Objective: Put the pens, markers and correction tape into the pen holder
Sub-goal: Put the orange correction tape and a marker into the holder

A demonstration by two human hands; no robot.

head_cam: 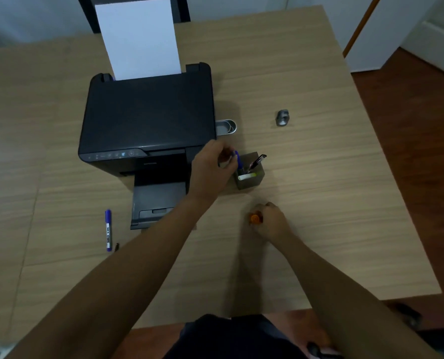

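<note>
A square grey pen holder (pixel 253 180) stands on the wooden desk, right of the printer. Inside it are a black pen (pixel 257 160) and a yellow-green highlighter (pixel 246 176). My left hand (pixel 211 168) grips a blue marker (pixel 238 159) whose lower end dips into the holder's left side. Nearer to me, my right hand (pixel 271 221) is closed around an orange marker (pixel 255 218) on the desk. Another blue marker (pixel 108 230) lies on the desk at the left, with a small dark piece (pixel 117 247) beside its near end.
A black printer (pixel 148 123) with a white sheet (pixel 138 38) standing in its rear feed fills the desk's middle, its output tray pulled out. A small metal tin (pixel 226 127) sits at its right side. A grey cylindrical object (pixel 282 117) stands farther right. The desk edge (pixel 345 299) is near me.
</note>
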